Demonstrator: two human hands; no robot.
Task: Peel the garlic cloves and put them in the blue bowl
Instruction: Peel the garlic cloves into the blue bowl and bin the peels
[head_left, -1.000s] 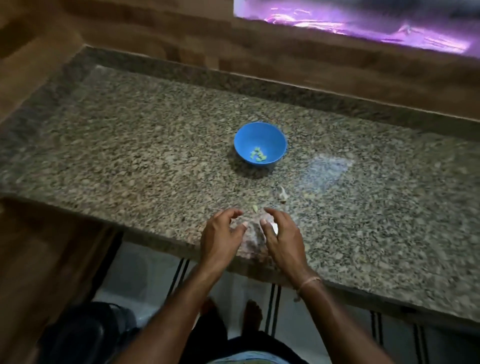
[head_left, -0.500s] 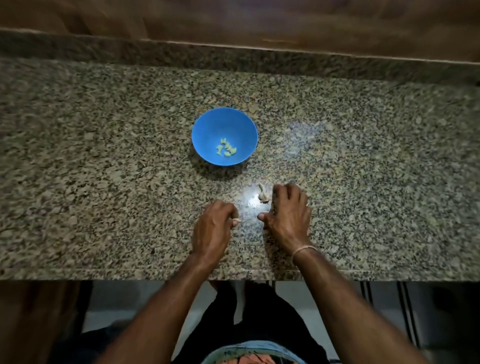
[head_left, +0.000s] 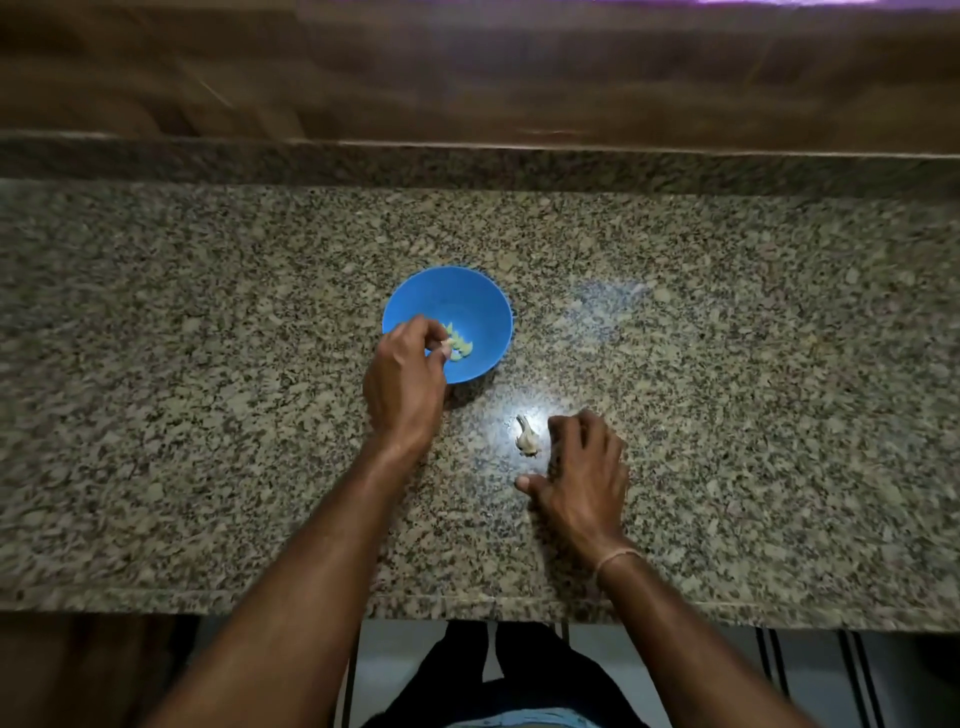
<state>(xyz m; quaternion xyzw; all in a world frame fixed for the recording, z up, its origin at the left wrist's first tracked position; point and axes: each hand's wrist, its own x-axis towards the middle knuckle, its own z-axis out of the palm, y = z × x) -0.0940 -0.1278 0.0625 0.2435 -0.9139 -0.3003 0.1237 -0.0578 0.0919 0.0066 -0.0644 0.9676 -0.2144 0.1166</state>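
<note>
One blue bowl (head_left: 467, 306) stands on a speckled granite counter (head_left: 208, 415), a little left of the middle, with a small heap of peeled garlic (head_left: 462, 347) lying pale green at its bottom. The pieces sit too close together to count, though there are only a few. The person's left hand (head_left: 405, 384) reaches over the bowl's near left rim, its fingers curled and the tips bunched together on one more peeled clove (head_left: 445, 343), held just above the heap. To the right of the bowl and nearer the person, a single unpeeled garlic piece (head_left: 525, 439) lies by itself on the stone in a bright patch of reflected light, its dry tip pointing away. The right hand (head_left: 587, 478) rests on the counter just beside that piece without touching it, its four fingers curled under and the thumb (head_left: 524, 484) stretched out to the left. Nothing shows in its grasp. A thin band (head_left: 615, 558) circles the right wrist. Both forearms are bare and come in from the bottom edge, over the counter's front lip. A raised granite strip runs along the back of the counter below a brown wooden wall (head_left: 467, 78). Below the counter's edge, the person's dark clothing (head_left: 467, 675) shows against a pale floor.
</note>
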